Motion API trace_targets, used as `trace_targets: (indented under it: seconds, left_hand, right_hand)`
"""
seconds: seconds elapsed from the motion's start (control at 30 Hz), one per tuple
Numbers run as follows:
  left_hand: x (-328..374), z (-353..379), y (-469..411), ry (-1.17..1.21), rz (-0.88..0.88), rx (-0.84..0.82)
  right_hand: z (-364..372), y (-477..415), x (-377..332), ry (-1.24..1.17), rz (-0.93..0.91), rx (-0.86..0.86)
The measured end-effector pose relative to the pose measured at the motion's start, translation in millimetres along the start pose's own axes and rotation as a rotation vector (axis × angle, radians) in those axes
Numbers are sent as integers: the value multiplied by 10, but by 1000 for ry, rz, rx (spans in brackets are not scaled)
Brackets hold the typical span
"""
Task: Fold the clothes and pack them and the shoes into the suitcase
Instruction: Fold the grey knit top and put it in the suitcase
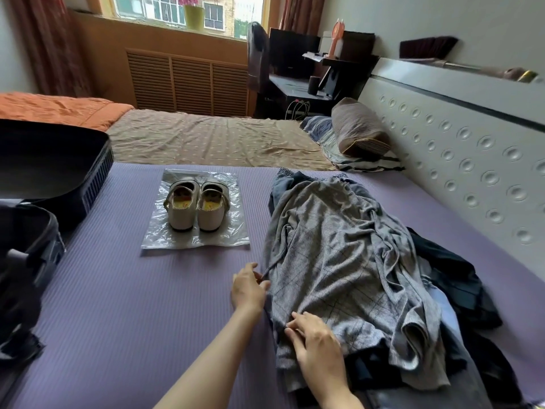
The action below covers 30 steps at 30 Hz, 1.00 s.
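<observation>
Nothing looks packed yet: the clothes (pixel 339 261) lie unfolded under your fingers, left hand (pixel 248 288) pinching an edge, right hand (pixel 317 348) flat, fingers straight. Shoes (pixel 196 205) wait beyond your left fingers, and the suitcase (pixel 53 163) lies open far left.

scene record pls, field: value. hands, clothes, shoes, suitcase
left hand: pinches the left edge of the grey garment
right hand: fingers flat on the grey garment's near end
clothes pile: unfolded, dark items under the grey garment, on the purple mat
shoes: pair, side by side on a clear plastic bag, not packed
suitcase: open, far left; inside too dark to tell
</observation>
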State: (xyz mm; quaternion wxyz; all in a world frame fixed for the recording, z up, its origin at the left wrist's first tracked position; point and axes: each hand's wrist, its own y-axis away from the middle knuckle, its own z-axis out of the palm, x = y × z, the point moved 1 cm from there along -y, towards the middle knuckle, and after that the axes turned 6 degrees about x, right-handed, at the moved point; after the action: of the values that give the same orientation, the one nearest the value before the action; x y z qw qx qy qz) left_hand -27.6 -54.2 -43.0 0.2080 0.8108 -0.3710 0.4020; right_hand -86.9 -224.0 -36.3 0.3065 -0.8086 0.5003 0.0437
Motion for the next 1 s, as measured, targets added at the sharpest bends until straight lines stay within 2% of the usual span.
trace_targets:
  seconds: [0.13, 0.2, 0.3, 0.37, 0.5, 0.6, 0.8, 1.0]
  left_hand:
    - [-22, 22, -47, 51, 11, 39]
    - [-44, -59, -60, 215, -3, 61]
    - [-126, -248, -93, 513, -126, 89]
    - [-245, -421, -120, 587, -164, 78]
    - [-576, -899, -178, 439, -97, 148]
    - [-692, -1290, -126, 316, -60, 226]
    - [-920, -1935, 41, 59, 38, 355]
    - [-1020, -2369, 293, -46, 41, 455]
  right_hand:
    - [110, 7, 69, -78, 79, -11]
    - [138, 14, 47, -103, 113, -20]
    - [131, 12, -54, -139, 116, -37]
    - [97, 6, -172, -154, 116, -74]
    - [41, 69, -425, -164, 81, -61]
    - [45, 194, -616, -178, 13, -138]
    - [111, 446, -1048, -219, 8, -287]
    - [100, 612, -1529, -256, -23, -403]
